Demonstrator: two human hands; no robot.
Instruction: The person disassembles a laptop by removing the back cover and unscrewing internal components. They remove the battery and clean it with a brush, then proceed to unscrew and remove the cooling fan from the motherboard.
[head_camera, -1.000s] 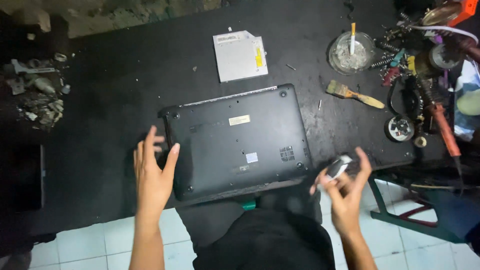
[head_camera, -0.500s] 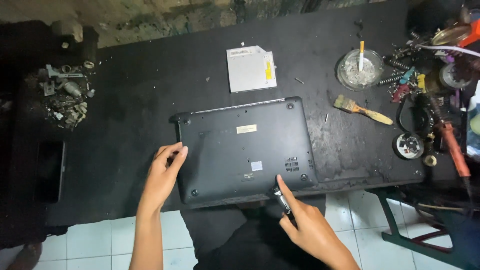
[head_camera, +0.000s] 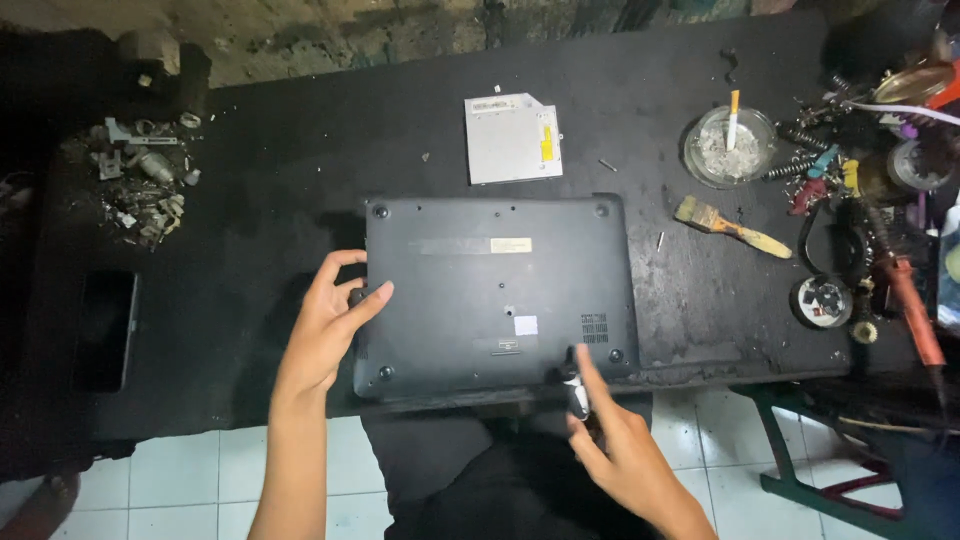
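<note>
A dark laptop (head_camera: 500, 285) lies upside down on the black table (head_camera: 300, 150), its base cover facing up. My left hand (head_camera: 328, 325) grips the laptop's left edge, thumb on the base. My right hand (head_camera: 620, 450) holds a small screwdriver (head_camera: 576, 388) with a black and silver handle, its tip at the laptop's near edge close to the right corner.
A silver optical drive (head_camera: 512, 137) lies behind the laptop. A glass ashtray (head_camera: 728, 148) with a cigarette, a paintbrush (head_camera: 730, 228) and a heap of tools (head_camera: 880, 180) crowd the right side. Metal scraps (head_camera: 145, 185) sit at far left, and a dark phone (head_camera: 103, 330) nearer.
My right hand came in from the right with the screwdriver to the laptop's near edge. My left hand shifted onto the laptop's left edge. The view moved closer.
</note>
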